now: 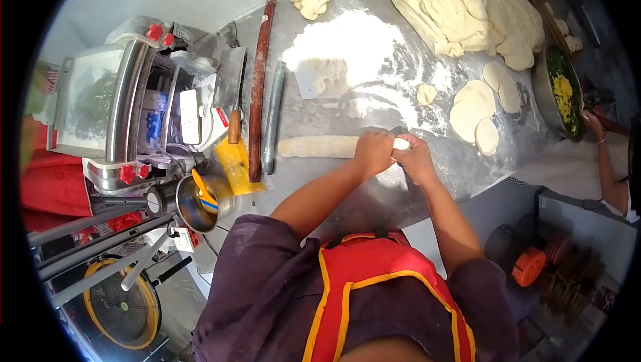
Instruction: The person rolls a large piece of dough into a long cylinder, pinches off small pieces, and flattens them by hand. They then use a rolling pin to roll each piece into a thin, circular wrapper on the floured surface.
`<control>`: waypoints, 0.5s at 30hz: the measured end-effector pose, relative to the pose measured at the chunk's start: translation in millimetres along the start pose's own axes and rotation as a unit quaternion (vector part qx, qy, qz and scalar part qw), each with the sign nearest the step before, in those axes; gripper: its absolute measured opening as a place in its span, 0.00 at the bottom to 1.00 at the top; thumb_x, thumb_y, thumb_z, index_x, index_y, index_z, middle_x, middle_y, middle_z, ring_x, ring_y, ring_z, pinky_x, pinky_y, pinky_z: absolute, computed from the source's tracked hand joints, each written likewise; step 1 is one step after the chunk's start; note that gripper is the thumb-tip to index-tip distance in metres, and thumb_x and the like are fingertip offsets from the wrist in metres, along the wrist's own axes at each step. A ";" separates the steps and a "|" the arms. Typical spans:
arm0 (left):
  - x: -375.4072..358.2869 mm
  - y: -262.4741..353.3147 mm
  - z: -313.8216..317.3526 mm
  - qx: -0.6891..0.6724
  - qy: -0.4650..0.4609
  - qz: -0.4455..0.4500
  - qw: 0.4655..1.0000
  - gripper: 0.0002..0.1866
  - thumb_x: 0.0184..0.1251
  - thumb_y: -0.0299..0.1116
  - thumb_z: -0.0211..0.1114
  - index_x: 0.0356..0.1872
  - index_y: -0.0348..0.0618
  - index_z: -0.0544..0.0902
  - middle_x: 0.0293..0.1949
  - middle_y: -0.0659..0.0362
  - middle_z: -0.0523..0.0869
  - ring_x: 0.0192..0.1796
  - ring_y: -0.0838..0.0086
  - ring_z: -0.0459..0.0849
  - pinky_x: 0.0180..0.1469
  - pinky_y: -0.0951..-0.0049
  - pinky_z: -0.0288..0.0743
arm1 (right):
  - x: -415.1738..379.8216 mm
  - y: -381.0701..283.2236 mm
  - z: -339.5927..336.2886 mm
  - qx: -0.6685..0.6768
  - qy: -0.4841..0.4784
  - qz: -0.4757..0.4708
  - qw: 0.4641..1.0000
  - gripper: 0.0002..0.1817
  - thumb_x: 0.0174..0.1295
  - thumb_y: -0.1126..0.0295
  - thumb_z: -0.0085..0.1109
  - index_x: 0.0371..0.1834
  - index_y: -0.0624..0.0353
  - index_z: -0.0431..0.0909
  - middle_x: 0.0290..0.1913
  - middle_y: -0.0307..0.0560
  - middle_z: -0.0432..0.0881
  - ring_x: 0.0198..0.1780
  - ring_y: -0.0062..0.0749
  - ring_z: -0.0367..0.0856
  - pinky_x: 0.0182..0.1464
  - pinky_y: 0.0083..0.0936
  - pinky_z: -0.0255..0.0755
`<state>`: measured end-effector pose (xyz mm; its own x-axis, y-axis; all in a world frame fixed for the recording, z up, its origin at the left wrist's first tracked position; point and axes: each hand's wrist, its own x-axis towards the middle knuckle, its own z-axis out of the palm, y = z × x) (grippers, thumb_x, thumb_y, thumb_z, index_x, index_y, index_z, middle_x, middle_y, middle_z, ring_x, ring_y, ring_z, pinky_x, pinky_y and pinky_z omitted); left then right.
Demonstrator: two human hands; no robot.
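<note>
A long roll of dough (317,146) lies crosswise on the floured steel worktop. My left hand (374,153) is closed around it near its right end. Just beside it, my right hand (415,160) grips the tip of the same roll, and pale dough (400,144) shows between the two hands. Farther up and to the right sits a small dough lump (426,94). Several flat dough rounds (473,108) lie right of that, some overlapping. White flour (347,35) is spread beyond the roll, with a flat grey rectangular piece (306,82) in it.
A large dough mass (467,12) covers the far right. Left stand a red-brown rod (262,88), a grey rod (274,118), a cleaver (232,75), a yellow sheet (238,165) and a metal pot (183,205). Another person's hand (591,122) touches a bowl (542,92) of green and yellow food.
</note>
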<state>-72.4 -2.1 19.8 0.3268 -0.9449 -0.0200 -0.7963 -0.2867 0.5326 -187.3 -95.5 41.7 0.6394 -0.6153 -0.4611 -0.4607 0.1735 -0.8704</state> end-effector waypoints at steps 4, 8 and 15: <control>0.5 6.2 -3.9 0.016 -0.013 -0.001 1.000 0.09 0.46 0.35 0.70 0.29 0.43 0.85 0.31 0.49 0.87 0.40 0.54 0.86 0.46 0.56 0.77 | 1.7 4.7 -0.2 -0.021 0.020 0.001 1.000 0.13 0.50 0.80 0.66 0.41 0.64 0.82 0.31 0.38 0.81 0.29 0.18 0.76 0.31 0.17 0.70; 4.3 13.5 -10.7 0.046 -0.065 -0.012 0.997 0.06 0.47 0.35 0.69 0.24 0.45 0.87 0.27 0.51 0.87 0.35 0.55 0.87 0.43 0.56 0.78 | -0.9 -0.5 -5.9 0.073 -0.002 0.056 0.996 0.13 0.47 0.80 0.65 0.39 0.62 0.83 0.31 0.40 0.83 0.32 0.21 0.80 0.35 0.19 0.74; 21.0 4.8 4.5 0.043 -0.071 -0.037 0.996 0.08 0.52 0.35 0.64 0.27 0.43 0.88 0.29 0.48 0.88 0.34 0.54 0.88 0.36 0.55 0.80 | -22.4 -20.3 -32.0 0.203 -0.068 0.087 0.973 0.15 0.49 0.80 0.68 0.43 0.63 0.81 0.35 0.40 0.83 0.35 0.21 0.81 0.39 0.19 0.75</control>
<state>-71.6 -24.0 18.1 0.3162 -0.9315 -0.1795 -0.8156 -0.3636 0.4500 -212.0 -109.9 75.2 0.6615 -0.4463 -0.6027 -0.3069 0.5722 -0.7605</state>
